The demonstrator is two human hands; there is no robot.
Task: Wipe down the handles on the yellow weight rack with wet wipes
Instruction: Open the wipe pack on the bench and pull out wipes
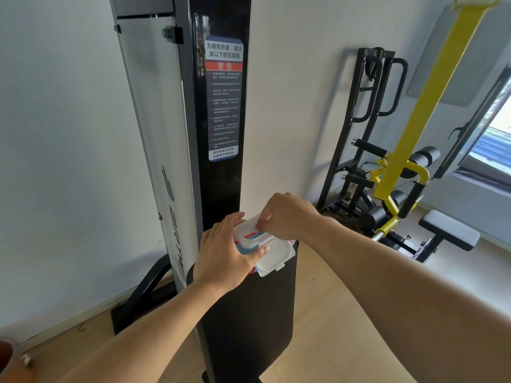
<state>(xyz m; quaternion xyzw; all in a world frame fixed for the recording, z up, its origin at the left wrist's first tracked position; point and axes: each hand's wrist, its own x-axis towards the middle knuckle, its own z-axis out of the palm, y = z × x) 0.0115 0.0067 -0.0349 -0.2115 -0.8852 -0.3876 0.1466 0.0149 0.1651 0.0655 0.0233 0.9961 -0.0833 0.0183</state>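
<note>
A pack of wet wipes [250,239] with a white plastic lid lies on top of a black padded seat [249,313]. The lid [273,258] is flipped open toward me. My left hand [224,252] holds the pack from the left, thumb across its near edge. My right hand [287,214] reaches over from the right and pinches at the pack's opening with its fingertips. The yellow weight rack [414,128] stands at the right, with black padded handles [412,197] low on its frame.
A tall black machine column [221,106] with a warning sticker rises right behind the seat. A white wall is to the left. A black frame [367,111] leans at the far wall, a small padded bench [448,230] sits right, and the floor is wood.
</note>
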